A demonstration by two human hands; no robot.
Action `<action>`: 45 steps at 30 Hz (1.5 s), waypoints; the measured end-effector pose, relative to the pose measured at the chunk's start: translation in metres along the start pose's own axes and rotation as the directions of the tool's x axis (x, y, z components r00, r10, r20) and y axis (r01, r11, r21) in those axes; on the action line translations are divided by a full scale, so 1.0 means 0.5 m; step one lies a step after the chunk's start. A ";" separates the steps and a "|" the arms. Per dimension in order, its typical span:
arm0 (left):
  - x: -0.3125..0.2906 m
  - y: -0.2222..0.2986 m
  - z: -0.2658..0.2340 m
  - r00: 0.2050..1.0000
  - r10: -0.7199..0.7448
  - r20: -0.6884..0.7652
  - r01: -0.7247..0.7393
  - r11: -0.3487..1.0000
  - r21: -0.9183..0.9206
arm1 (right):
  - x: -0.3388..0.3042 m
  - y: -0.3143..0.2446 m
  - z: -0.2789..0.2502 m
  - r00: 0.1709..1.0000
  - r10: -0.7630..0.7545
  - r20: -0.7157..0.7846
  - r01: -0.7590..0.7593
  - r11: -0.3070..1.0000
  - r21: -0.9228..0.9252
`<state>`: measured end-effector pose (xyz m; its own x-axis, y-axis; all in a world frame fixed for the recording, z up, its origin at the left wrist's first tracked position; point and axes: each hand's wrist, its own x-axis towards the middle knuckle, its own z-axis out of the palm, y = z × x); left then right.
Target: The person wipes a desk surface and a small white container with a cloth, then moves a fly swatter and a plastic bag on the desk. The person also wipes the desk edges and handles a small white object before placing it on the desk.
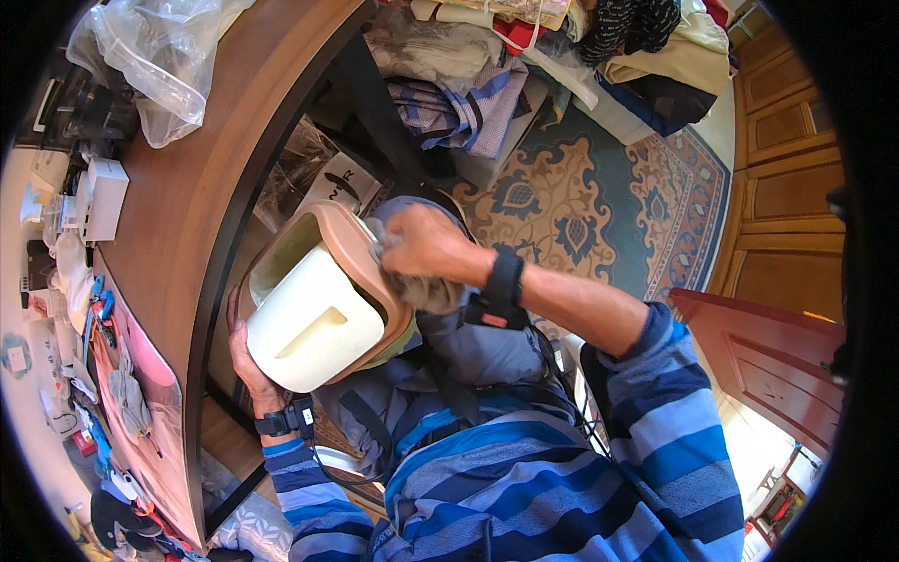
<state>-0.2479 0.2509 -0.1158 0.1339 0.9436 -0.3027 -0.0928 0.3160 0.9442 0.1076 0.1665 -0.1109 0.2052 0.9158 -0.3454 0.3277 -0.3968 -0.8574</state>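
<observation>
A small bin with a brown rim (330,212) and a cream flap lid (316,318) rests tilted over my lap. The flap has a recessed grip and hangs at an angle, with a gap into the bin behind it. Along the left side of the bin, my left hand (245,354) holds it, fingers partly hidden behind. My right hand (426,245) is closed on a grey cloth (426,290) and presses it against the bin's right side near the rim. Black straps circle both wrists.
The brown wooden desk (272,66) curves along the left, with a clear plastic bag (159,70) and a white box (105,199) on it. Folded clothes (468,103) are piled ahead. A patterned rug (571,197) covers the floor. Wooden cabinets (782,187) and a reddish door (758,356) stand right.
</observation>
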 end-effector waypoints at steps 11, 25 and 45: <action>-0.042 0.032 0.049 0.996 -0.061 0.067 0.059 0.998 0.037 | -0.034 0.002 -0.006 0.999 -0.020 -0.038 0.018 0.999 -0.038; -0.036 0.028 0.028 0.997 -0.079 0.021 0.079 0.997 -0.023 | 0.146 -0.072 0.043 0.929 -0.189 -0.317 0.195 0.981 -0.013; -0.019 0.023 0.037 0.996 -0.064 0.056 0.065 0.998 -0.016 | -0.043 -0.066 0.013 0.933 -0.255 -0.255 0.329 0.890 0.315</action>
<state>-0.2317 0.2435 -0.0996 0.1949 0.9143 -0.3551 -0.0994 0.3786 0.9202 0.0863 0.1603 -0.0776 0.3432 0.9392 -0.0067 0.0690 -0.0323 -0.9971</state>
